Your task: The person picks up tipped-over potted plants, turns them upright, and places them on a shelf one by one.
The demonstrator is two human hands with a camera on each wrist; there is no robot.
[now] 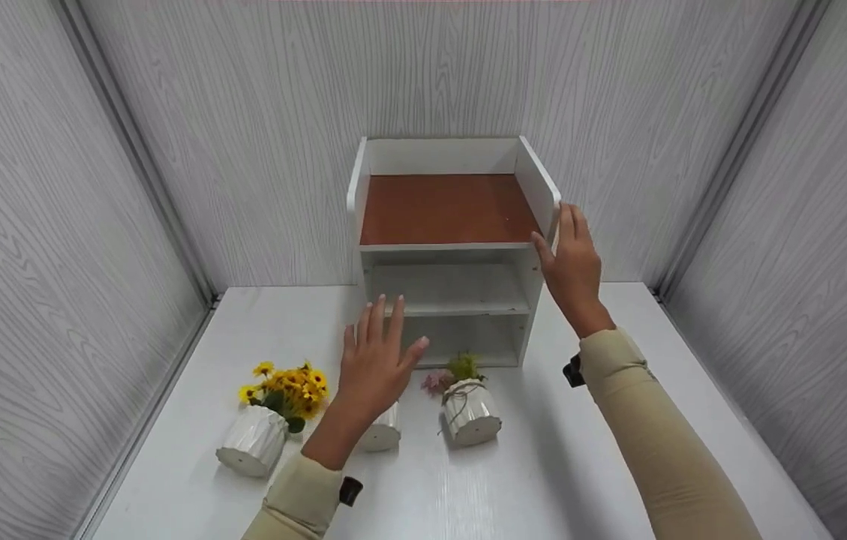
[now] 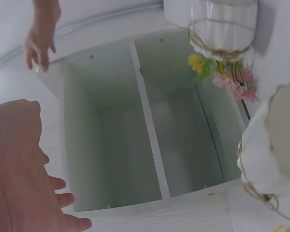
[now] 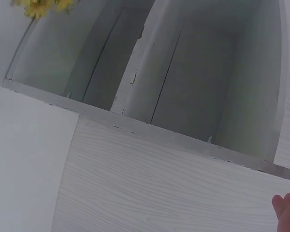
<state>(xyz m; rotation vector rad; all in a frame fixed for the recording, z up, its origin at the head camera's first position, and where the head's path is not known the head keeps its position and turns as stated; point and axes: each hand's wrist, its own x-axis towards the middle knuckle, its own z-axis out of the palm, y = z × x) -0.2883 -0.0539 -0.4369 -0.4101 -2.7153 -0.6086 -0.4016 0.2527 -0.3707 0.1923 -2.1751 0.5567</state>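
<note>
From my end, the bench (image 1: 431,495) runs in from the near side with three white pots lying on their sides, bases toward me. Nearest, at left, I have the pot (image 1: 250,442) with yellow flowers (image 1: 295,388); the middle pot (image 1: 384,429) is partly hidden behind my left wrist. Right of it lies the twine-wrapped pot (image 1: 470,411), its pink and green blooms pointing at the shelf unit (image 1: 449,285). My left hand (image 1: 374,367) hovers in front of that unit's left part, fingers straight and slightly spread, thumb out, holding nothing. The unit stands upright at the far centre, two compartments below a brown top panel (image 1: 447,210). My right hand (image 1: 572,270) is at its right side, fingers extended, thumb apart; I cannot tell whether they touch. Behind rises the far wall (image 1: 446,71).
</note>
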